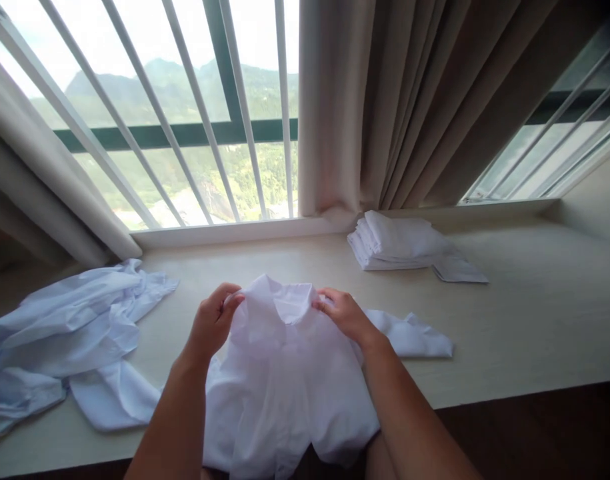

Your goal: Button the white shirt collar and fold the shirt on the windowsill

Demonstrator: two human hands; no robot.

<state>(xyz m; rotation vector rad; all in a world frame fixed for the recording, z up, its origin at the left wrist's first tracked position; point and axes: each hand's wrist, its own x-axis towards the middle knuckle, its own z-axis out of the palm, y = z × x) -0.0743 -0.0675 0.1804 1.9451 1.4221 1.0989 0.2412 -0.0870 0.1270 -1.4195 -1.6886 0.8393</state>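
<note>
A white collared shirt (285,373) is spread in front of me, its collar toward the window and its hem hanging over the near edge of the ledge. My left hand (215,319) pinches the cloth at the left shoulder, beside the collar. On the other side, my right hand (345,313) grips the right shoulder close to the collar, thumb and fingers pressed together. One sleeve (409,335) lies out flat past my right wrist. Part of the shirt is hidden behind my forearms.
Crumpled white shirts (79,327) lie at the left on the pale ledge (525,300). A stack of folded white garments (399,243) rests at the back, right of centre. Beige curtains (335,107) and a barred window (185,133) stand behind.
</note>
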